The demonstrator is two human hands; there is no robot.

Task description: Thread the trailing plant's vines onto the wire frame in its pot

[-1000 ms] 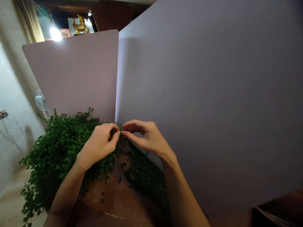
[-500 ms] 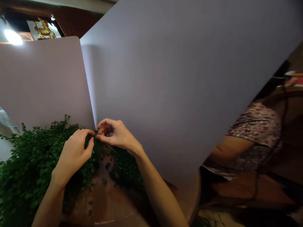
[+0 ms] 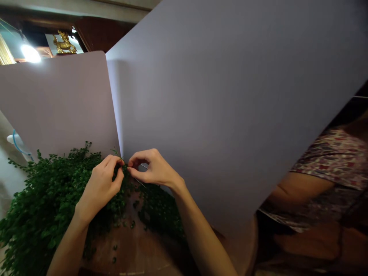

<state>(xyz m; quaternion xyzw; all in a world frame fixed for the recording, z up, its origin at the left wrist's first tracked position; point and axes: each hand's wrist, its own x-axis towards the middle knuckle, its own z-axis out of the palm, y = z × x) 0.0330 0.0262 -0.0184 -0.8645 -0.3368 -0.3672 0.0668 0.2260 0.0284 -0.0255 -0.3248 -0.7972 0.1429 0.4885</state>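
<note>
My left hand (image 3: 105, 178) is closed in a pinch at the edge of the leafy pile, its thumb and fingertips on a small green sprig (image 3: 117, 153). Right beside it, my right hand (image 3: 152, 166) pinches with thumb and index finger. A thin, straight, wire-like metal piece (image 3: 140, 184) sticks out below that pinch; its tip among the fingers is hidden. Both sets of fingertips almost meet. Under and left of my left hand spreads a big heap of small-leaved green stems (image 3: 51, 191). A darker, smaller heap (image 3: 161, 209) lies beneath my right forearm.
A round wooden table (image 3: 135, 249) carries the greenery and a few loose leaves (image 3: 114, 260). Tall pale panels (image 3: 215, 96) stand behind it. A person in a patterned sleeve (image 3: 333, 157) is at the right. A golden horse figure (image 3: 64, 43) and a bright lamp (image 3: 31, 53) show beyond.
The whole view has shifted, so everything sits further right and slightly lower. The fingertips stay close together, and a sprig tip now shows above my left hand.
</note>
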